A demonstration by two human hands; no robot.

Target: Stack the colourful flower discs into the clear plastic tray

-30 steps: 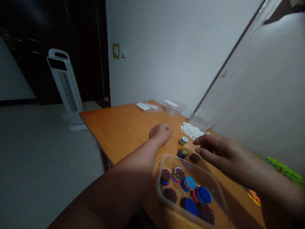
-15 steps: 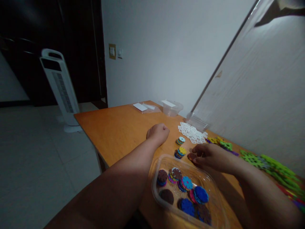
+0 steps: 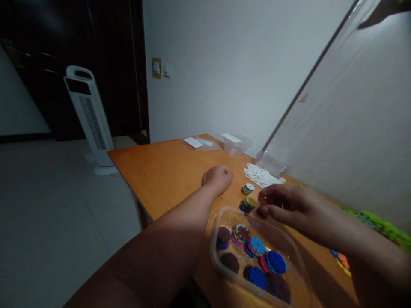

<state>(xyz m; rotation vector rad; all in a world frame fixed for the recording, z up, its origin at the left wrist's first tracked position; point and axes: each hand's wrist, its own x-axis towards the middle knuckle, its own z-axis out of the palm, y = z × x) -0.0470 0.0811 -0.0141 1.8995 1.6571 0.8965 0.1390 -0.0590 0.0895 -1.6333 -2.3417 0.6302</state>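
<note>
- Curled into a fist, left hand (image 3: 217, 179) rests on orange wooden table (image 3: 167, 171) — gripping nothing
- right hand (image 3: 289, 205) pinches small brown disc (image 3: 262, 210) just beyond clear plastic tub (image 3: 257, 256)

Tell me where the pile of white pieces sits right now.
In the head view, the white pieces lie on the table toward its far right, beyond the right hand, beside a clear lid.
</note>
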